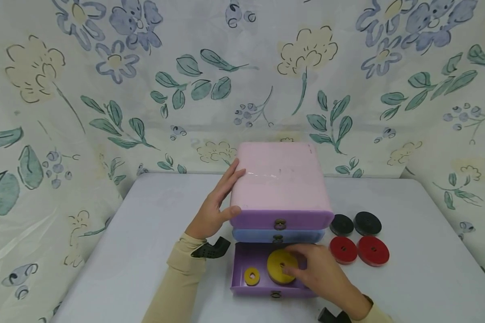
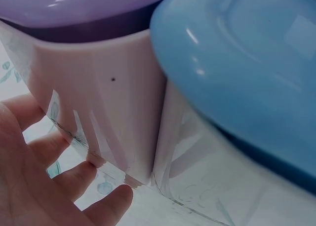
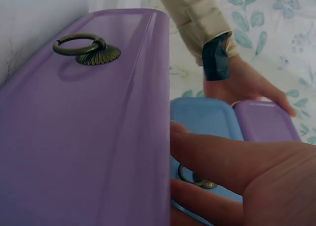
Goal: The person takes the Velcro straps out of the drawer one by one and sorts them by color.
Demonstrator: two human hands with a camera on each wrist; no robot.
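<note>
A small chest with a pink top stands on the table, with a purple upper drawer and a blue middle drawer. Its purple bottom drawer is pulled out toward me. Spread along the chest's left side, my left hand touches it with fingers extended; the left wrist view shows these fingers beside the pink wall. My right hand reaches into the bottom drawer and holds a large yellow disc between thumb and fingers. Left of that disc lies a small yellow ring.
Right of the chest lie two black discs and, nearer me, two red discs. Brass ring pulls stick out from the drawer fronts. Flower-printed cloth hangs behind the white table.
</note>
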